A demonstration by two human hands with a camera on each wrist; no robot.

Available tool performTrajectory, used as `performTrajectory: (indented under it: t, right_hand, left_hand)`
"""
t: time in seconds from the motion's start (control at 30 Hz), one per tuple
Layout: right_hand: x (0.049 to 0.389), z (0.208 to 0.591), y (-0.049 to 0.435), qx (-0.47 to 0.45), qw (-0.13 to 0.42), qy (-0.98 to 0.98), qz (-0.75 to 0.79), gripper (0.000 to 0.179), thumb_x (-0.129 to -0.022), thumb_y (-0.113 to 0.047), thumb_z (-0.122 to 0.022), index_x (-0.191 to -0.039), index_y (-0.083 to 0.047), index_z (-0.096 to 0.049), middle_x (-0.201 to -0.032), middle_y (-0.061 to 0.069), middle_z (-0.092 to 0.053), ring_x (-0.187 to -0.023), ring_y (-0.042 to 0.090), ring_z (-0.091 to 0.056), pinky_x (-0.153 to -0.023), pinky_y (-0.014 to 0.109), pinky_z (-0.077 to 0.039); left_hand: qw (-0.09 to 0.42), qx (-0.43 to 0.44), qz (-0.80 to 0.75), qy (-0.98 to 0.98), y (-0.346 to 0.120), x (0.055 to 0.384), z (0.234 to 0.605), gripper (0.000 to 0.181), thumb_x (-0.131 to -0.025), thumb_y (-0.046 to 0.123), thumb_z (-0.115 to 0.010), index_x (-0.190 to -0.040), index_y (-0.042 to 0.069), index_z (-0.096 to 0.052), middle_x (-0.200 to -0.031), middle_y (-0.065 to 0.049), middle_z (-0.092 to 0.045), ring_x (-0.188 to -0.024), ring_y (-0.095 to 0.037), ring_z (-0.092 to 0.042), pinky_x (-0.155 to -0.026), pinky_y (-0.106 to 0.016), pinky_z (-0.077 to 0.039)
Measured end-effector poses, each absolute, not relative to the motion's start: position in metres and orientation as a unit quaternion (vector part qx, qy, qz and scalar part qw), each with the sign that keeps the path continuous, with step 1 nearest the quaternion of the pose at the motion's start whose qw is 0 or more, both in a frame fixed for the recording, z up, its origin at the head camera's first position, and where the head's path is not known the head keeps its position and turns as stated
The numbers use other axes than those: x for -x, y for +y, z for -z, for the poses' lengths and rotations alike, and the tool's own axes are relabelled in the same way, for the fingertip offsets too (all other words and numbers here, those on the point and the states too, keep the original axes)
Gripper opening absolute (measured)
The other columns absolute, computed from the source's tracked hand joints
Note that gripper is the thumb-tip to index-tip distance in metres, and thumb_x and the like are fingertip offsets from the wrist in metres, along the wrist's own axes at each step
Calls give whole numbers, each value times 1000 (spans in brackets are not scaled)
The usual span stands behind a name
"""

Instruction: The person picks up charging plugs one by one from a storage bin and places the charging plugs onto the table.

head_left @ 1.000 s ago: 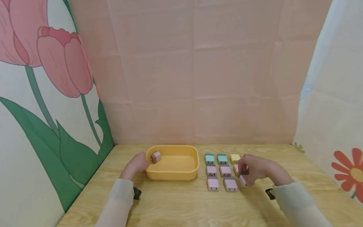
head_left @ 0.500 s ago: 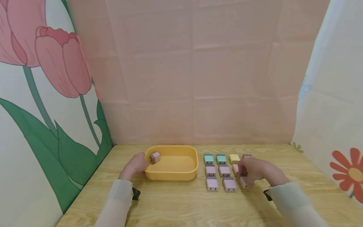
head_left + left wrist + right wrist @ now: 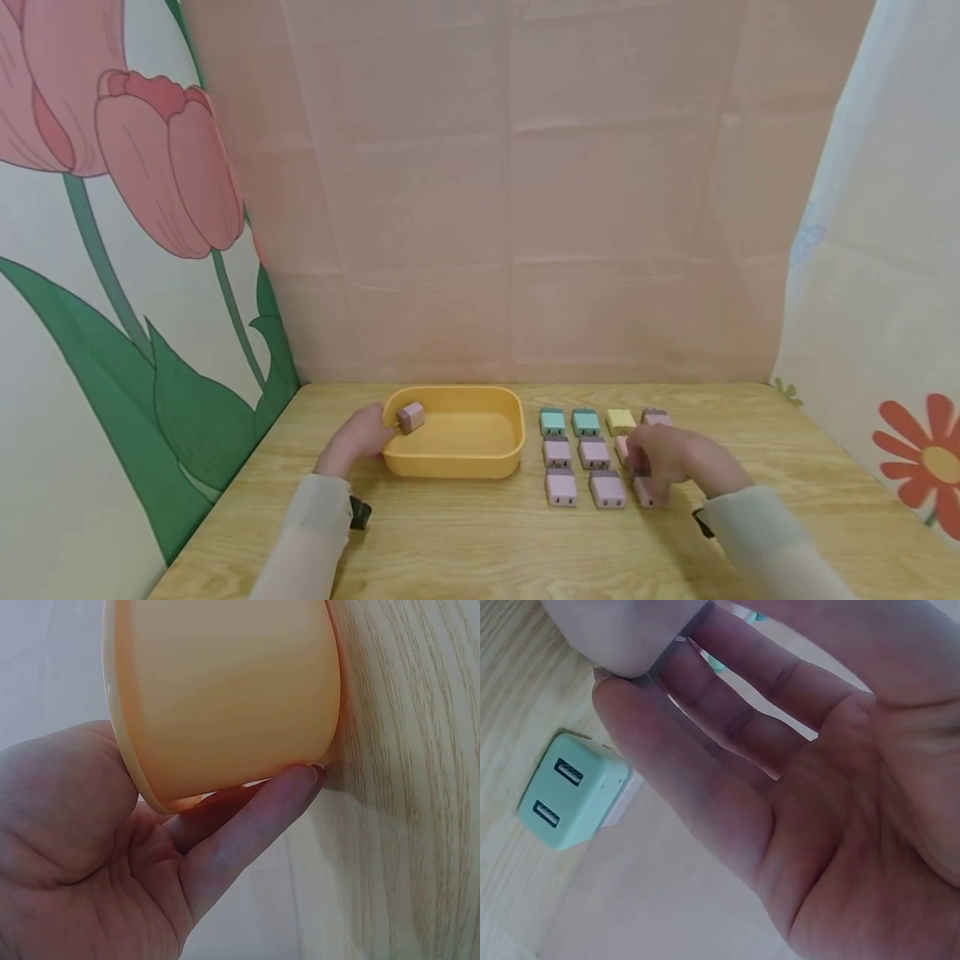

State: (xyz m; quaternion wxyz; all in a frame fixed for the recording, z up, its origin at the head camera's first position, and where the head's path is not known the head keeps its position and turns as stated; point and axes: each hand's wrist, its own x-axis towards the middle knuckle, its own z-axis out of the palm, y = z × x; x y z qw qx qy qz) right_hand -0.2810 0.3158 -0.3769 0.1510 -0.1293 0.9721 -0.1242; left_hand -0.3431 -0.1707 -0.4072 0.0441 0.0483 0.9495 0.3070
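My left hand (image 3: 365, 431) grips the left end of a yellow plastic bin (image 3: 455, 467). In the left wrist view the thumb side is at the rim and the fingers lie along the outer wall (image 3: 232, 712). One two-tone lilac USB charger (image 3: 411, 417) lies inside the bin at its left. At the front right of the charger rows, my right hand (image 3: 671, 454) pinches a lilac charger (image 3: 647, 493), low over the table. In the right wrist view its pale body (image 3: 630, 630) is at the fingertips, partly cut off by the frame edge. A pink charger (image 3: 622, 450) sits beside the fingers, partly hidden.
Several chargers stand in rows right of the bin: teal ones (image 3: 552, 422), a yellow one (image 3: 620, 422), lilac ones (image 3: 594, 454) and another lilac one (image 3: 656, 417) at the back right. A mint charger (image 3: 574, 791) with two ports shows in the right wrist view. The wooden table (image 3: 465, 542) meets a pink backdrop (image 3: 510, 250).
My right hand has shifted slightly toward me with the lilac charger, and the back-right charger has come into view from behind it. The left hand and bin have stayed in place.
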Motion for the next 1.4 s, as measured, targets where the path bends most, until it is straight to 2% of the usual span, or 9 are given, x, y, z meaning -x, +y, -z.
performTrajectory:
  t: [0.17,0.43,0.6,0.83,1.03,1.27,1.4]
  right_hand:
    - [280,375,317,128,153,972,124,52,-64,6,-98,-105,-9,-68,-100,4,-66,-91,20,-56,-82,41,-56]
    - [281,373,320,151,147,970,118,49,-62,6,-97,-98,-9,-68,-95,2,-67,-87,17,-56,-78,34,-54]
    - [282,372,320,151,149,970,119,49,-63,6,-96,-100,-9,-68,-96,2,-67,-88,17,-57,-79,35,-55]
    - [280,371,319,144,151,970,128,51,-64,6,-95,-104,-9,-70,-99,4,-67,-90,19,-58,-83,40,-57]
    - [277,366,320,149,139,971,127,49,-66,4,-93,-106,-9,-68,-100,7,-66,-89,20,-58,-77,38,-55]
    - [278,364,323,145,128,972,135,43,-71,5,-86,-108,-8,-69,-101,7,-66,-88,20,-58,-75,36,-54]
    - [280,362,324,141,117,972,146,34,-82,-4,-86,-112,-4,-69,-103,9,-67,-90,21,-60,-76,38,-55]
  left_hand:
    - [46,-49,-307,949,-170,343,407,32,-100,11,-61,-126,-9,-63,-100,-15,-69,-80,-22,-68,-67,-30,-55]
    - [42,-47,-311,948,-170,342,408,31,-100,11,-62,-125,-8,-63,-99,-14,-69,-79,-22,-68,-67,-30,-55]
    - [37,-51,-309,949,-170,343,409,29,-101,13,-62,-121,-7,-65,-97,-14,-70,-78,-22,-67,-67,-30,-54]
    - [42,-47,-310,949,-171,342,408,33,-100,12,-62,-126,-9,-63,-100,-15,-69,-80,-23,-68,-68,-31,-56]
    - [36,-52,-315,947,-171,343,410,27,-100,12,-63,-120,-6,-65,-96,-13,-69,-78,-22,-67,-66,-29,-55]
    - [36,-51,-316,947,-171,343,410,24,-101,12,-63,-118,-5,-65,-95,-12,-69,-77,-21,-67,-65,-29,-54]
    - [38,-50,-312,948,-170,342,408,28,-101,13,-63,-122,-6,-65,-97,-13,-69,-79,-22,-67,-66,-29,-54]
